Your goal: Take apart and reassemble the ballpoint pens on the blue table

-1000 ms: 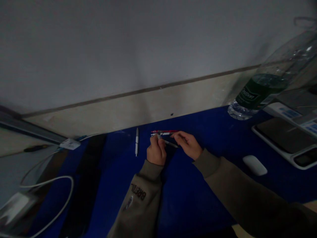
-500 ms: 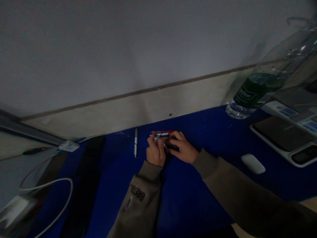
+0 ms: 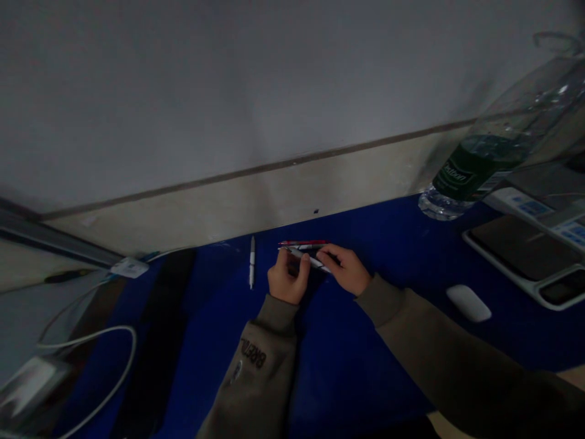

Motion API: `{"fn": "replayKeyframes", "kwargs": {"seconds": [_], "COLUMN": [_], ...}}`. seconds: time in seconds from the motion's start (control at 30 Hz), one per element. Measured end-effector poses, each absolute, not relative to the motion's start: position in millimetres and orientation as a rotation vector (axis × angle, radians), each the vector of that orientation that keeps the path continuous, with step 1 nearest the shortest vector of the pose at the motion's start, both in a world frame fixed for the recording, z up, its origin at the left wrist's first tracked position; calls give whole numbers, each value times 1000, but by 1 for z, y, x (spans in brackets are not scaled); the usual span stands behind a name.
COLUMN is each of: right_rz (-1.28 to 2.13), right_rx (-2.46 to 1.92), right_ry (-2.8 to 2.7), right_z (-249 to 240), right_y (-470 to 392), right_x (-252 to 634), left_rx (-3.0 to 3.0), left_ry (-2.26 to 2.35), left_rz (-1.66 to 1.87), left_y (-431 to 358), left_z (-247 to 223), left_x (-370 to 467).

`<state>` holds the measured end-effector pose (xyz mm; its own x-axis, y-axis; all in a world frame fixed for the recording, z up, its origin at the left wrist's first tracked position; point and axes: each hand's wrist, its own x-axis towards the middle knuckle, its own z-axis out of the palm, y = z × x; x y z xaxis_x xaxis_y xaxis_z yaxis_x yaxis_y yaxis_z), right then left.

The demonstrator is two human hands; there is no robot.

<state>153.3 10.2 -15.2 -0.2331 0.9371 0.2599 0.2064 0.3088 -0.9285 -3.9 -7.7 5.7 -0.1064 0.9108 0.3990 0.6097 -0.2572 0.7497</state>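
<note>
A white pen [image 3: 314, 261] slants between my two hands above the blue tabletop [image 3: 347, 366]. My left hand [image 3: 287, 275] pinches its left part between thumb and fingers. The fingers of my right hand [image 3: 343, 267] close around its right end. Just behind them a red pen [image 3: 304, 242] lies crosswise, with another white pen partly hidden beside it. Left of my hands, a separate white pen [image 3: 251, 262] with a grey tip lies pointing at the wall.
On the right are a white mouse [image 3: 468, 303], a scale [image 3: 516, 250] and a large bottle with a green label [image 3: 478, 167]. A white cable [image 3: 134, 347] curls at the left. The wall [image 3: 228, 201] rises behind the table.
My right hand has shifted slightly right, apart from my left hand. The white pen between them now shows more of its length.
</note>
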Motion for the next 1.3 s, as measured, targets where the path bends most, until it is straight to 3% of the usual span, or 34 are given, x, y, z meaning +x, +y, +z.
{"fn": "replayKeyframes", "kwargs": {"seconds": [0.4, 0.77, 1.3], "right_rz": [1294, 1412, 1458], "right_rx": [-1138, -954, -918], "right_ry": [-1344, -851, -834], "right_z": [-17, -15, -14], "right_y": [8, 21, 19], "right_x": [150, 156, 155], "left_rx": [1645, 1720, 1687], "left_ry": [1610, 1490, 1640], "left_rz": [1351, 1366, 1247], "left_y": [-7, -7, -2], "left_z": [4, 6, 7], "left_x": [-1, -2, -4]}}
